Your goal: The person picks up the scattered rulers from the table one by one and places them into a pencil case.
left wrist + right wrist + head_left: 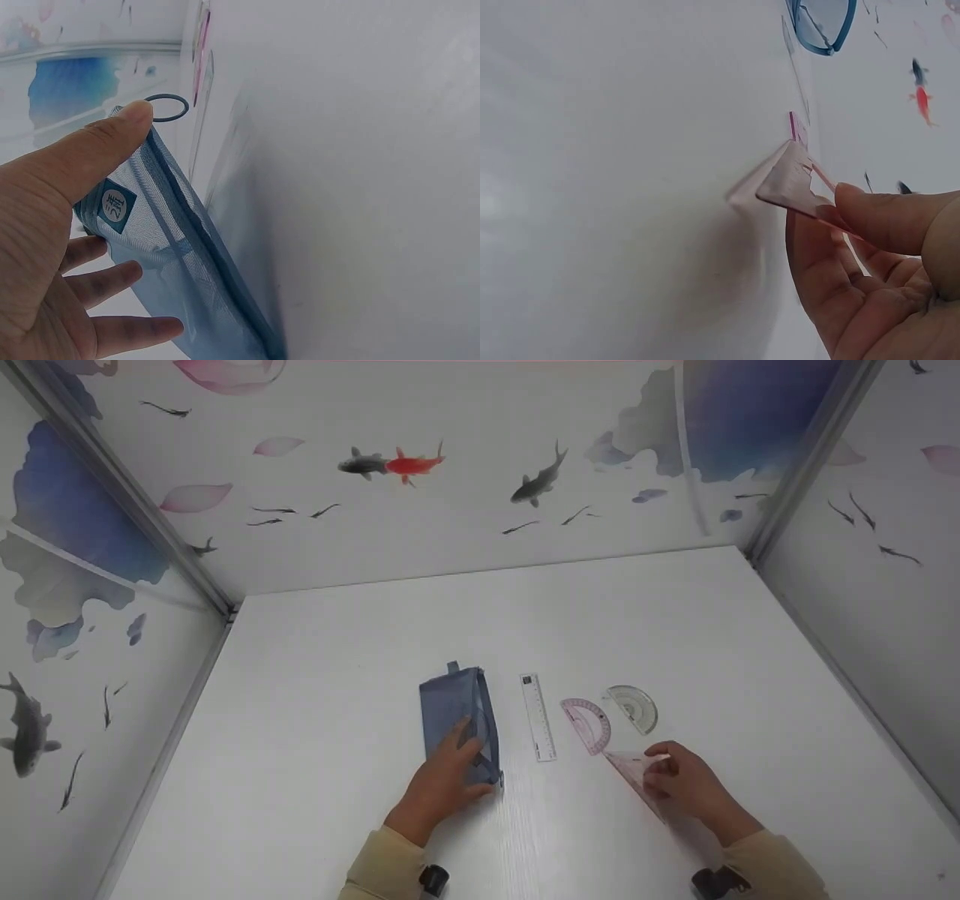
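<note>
A blue zip pencil case (446, 701) lies on the white table, its mesh and zip side toward the right. My left hand (446, 780) holds its near end, thumb by the zip pull ring (171, 107); the other fingers spread over the fabric, and the index finger is hidden in the left wrist view. My right hand (686, 784) pinches a clear pinkish set square (795, 184) between thumb and fingers, tilted with one edge raised off the table. Beside its tip lies a pink protractor (598, 731); a clear protractor (636, 709) is just beyond it.
A clear straight ruler (538, 718) lies between the pencil case and the protractors. White panels printed with fish and petals (450, 525) enclose the table (337, 660) at the back and both sides, with metal posts (787, 472) at the corners.
</note>
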Demonstrator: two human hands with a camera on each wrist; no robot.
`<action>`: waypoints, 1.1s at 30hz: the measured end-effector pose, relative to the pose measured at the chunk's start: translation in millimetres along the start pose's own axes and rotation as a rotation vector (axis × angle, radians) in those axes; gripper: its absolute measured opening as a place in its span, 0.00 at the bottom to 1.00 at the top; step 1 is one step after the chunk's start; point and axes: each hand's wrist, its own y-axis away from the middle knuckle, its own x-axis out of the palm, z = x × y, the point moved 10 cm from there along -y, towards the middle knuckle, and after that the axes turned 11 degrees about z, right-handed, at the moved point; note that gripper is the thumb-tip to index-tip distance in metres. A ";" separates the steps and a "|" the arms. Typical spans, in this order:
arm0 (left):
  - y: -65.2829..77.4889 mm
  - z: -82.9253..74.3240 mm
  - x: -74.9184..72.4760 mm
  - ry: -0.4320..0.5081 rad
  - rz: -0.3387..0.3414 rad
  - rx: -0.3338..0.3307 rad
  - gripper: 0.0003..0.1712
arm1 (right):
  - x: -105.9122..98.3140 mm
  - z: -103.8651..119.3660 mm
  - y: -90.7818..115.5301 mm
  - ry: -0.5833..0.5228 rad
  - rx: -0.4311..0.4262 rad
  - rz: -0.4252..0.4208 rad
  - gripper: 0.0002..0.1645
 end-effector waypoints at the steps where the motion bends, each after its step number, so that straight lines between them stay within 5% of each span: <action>1: -0.4 0.3 0.4 0.002 0.005 -0.003 0.37 | 0.1 0.0 0.1 -0.006 0.000 0.002 0.20; 25: 0.2 3.2 1.2 0.024 0.012 -0.028 0.38 | -1.4 4.9 -1.8 -0.121 0.001 0.023 0.24; 33: 1.7 -1.8 -2.9 -0.016 -0.027 0.012 0.31 | -2.2 14.1 -1.1 -0.151 -0.025 0.013 0.23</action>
